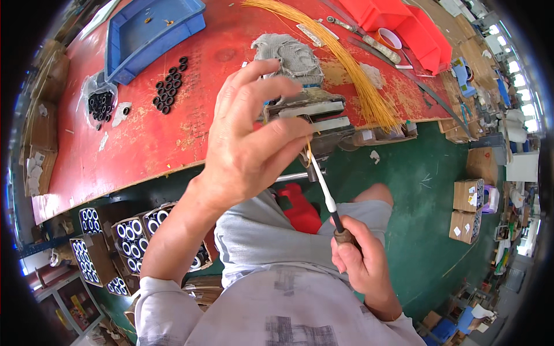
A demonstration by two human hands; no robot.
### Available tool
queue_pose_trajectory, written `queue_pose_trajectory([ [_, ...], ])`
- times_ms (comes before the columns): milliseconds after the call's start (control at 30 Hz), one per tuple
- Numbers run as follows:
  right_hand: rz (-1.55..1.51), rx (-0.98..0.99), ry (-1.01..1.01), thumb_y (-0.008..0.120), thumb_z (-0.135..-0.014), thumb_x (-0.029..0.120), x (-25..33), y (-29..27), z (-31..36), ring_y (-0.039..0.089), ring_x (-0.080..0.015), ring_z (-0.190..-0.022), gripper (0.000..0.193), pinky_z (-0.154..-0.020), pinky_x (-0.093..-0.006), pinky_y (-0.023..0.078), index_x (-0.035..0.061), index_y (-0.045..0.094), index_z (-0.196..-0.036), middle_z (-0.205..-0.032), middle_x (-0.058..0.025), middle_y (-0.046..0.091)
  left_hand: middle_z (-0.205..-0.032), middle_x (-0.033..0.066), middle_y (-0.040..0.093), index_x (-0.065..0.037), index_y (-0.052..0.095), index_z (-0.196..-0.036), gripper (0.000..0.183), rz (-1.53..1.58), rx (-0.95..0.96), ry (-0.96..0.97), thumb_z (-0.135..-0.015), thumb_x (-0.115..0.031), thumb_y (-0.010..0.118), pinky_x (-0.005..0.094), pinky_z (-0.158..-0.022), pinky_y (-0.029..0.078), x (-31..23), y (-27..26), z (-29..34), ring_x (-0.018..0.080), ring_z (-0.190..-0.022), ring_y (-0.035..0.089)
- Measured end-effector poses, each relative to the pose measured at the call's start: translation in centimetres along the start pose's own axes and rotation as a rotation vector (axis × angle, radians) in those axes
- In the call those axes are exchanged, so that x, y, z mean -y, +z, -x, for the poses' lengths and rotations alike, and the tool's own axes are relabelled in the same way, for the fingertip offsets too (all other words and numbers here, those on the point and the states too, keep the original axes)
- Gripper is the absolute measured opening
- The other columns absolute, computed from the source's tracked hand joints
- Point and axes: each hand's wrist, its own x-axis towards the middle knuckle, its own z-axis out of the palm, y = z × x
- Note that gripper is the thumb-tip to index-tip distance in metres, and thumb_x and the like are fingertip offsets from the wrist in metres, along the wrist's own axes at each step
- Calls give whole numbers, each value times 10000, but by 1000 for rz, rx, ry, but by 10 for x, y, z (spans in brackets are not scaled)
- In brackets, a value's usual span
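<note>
My left hand (242, 144) reaches over the bench edge, partly blurred. Its thumb and forefinger come together on a thin yellow strand (309, 140), while the other fingers are spread. In my right hand (363, 254) is a slim tool (324, 187) with a brown handle, a black collar and a white shaft. The tool slants up, its tip close to the strand just below my left fingertips. Right behind them stands a bench vise (323, 109) with pale jaw faces, partly hidden by my left hand. A crumpled grey cloth (288, 57) lies behind the vise.
On the red bench (138, 144) are black rings (168, 89), a bag of rings (99, 106) and a blue bin (153, 34). A yellow strand bundle (346, 63) lies right, near red bins (415, 34) and a long blade (441, 104). Boxes of white-rimmed tubes (130, 239) sit below left.
</note>
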Motion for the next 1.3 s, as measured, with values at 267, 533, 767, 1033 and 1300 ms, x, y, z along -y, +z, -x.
queue_pose_trajectory([
  [267, -248, 26, 140, 463, -1029, 94, -1, 14, -26, 454, -75, -585, 365, -527, -237, 408, -23, 425, -1373, -796, -27, 511, -906, 93, 652, -36, 714, -809, 64, 83, -160, -393, -755, -66, 734, 447, -1044, 411, 20, 3, -16, 309, -1104, 570],
  [533, -526, 61, 66, 449, -1052, 154, -5, 29, -60, 459, -71, -588, 371, -512, -231, 407, -11, 415, -1382, -804, -27, 504, -943, 119, 666, -9, 710, -828, 141, 287, -17, -655, -775, -133, 749, 379, -961, 438, 35, 24, -6, 280, -1056, 603],
  [767, -258, 4, 31, 447, -1037, 123, -14, 11, -21, 456, -79, -555, 365, -506, -236, 402, -53, 432, -1357, -769, -48, 518, -1104, 116, 627, -33, 709, -937, 182, 247, 24, -653, -765, -85, 741, 404, -980, 443, 11, -7, -21, 296, -1116, 585],
  [1033, -334, 68, 72, 492, -1042, 165, -7, 5, -7, 457, -67, -626, 394, -552, -223, 404, -21, 423, -1382, -806, -8, 498, -1059, 84, 627, -76, 728, -904, 247, -163, 122, 21, -675, 16, 740, 516, -1022, 412, -8, -20, -25, 385, -1235, 505],
  [1300, -704, 95, 137, 416, -1059, 147, -9, 33, -47, 461, -77, -591, 365, -521, -239, 416, -4, 403, -1392, -815, -39, 516, -971, 97, 676, -11, 723, -859, 98, 69, 69, -504, -795, -82, 746, 400, -1022, 411, 20, 6, -30, 288, -1200, 560],
])
